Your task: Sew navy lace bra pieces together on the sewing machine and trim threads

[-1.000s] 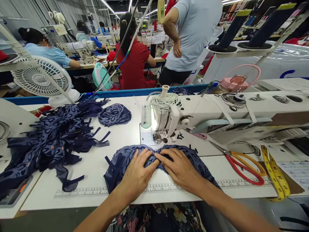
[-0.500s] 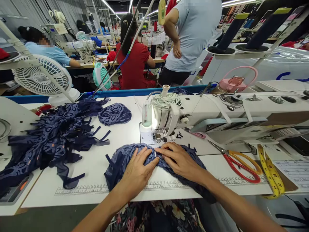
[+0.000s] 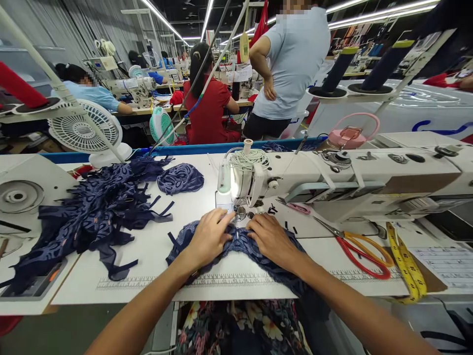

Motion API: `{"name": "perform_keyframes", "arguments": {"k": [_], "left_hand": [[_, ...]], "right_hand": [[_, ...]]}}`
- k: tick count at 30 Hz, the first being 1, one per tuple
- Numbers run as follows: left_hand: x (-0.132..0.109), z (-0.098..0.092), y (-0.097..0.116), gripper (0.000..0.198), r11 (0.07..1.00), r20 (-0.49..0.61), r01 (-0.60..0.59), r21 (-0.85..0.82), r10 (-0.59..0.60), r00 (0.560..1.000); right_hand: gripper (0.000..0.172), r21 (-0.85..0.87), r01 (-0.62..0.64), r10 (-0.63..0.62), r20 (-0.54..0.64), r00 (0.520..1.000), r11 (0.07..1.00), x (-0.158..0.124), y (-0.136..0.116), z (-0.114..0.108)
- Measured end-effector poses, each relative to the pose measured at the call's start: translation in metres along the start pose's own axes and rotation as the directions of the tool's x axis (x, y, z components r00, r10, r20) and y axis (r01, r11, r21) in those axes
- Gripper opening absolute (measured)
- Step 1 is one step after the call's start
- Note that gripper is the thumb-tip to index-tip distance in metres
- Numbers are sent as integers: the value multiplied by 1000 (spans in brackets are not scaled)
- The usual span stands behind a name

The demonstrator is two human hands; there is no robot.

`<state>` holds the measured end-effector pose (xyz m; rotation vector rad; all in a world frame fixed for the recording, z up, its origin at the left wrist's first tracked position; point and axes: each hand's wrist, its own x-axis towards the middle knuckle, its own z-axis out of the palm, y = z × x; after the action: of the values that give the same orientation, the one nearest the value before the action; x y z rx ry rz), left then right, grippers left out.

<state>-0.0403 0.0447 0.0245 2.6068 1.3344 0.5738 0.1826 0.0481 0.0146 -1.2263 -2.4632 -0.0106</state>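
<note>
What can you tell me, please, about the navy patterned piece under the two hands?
The navy patterned piece looks like soft, lace-like fabric, dark blue with paler looping motifs. Two wider sides meet at a narrower middle, where a small pale mark shows and the near edge arches inward. A short dark strip juts out at its left end. It lies on the white table, just in front of the sewing head; the left hand and right hand rest on it, hiding parts.

The one view comes from the person's head, facing forward and tipped down along the outstretched forearms [image 3: 148, 313], with the hands [image 3: 209, 234] on the tabletop [image 3: 155, 251] near and just below its centre; beyond the sewing machine [image 3: 295, 165] it reaches far back to the ceiling lights [image 3: 162, 19]
</note>
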Motion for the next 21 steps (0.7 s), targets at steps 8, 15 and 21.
{"name": "perform_keyframes", "arguments": {"k": [8, 15, 21], "left_hand": [[9, -28, 20, 18, 996, -313, -3, 94, 33, 949], [-44, -6, 20, 17, 862, -491, 63, -503, -346, 800], [-58, 6, 23, 13, 695, -345, 130, -707, -500, 794]], "right_hand": [[11, 143, -60, 55, 36, 998, 988, -18, -65, -74], [19, 564, 83, -149, 72, 986, 822, -29, -98, -73], [18, 565, 94, 11, -179, 984, 820, -10, -79, -37]]}}
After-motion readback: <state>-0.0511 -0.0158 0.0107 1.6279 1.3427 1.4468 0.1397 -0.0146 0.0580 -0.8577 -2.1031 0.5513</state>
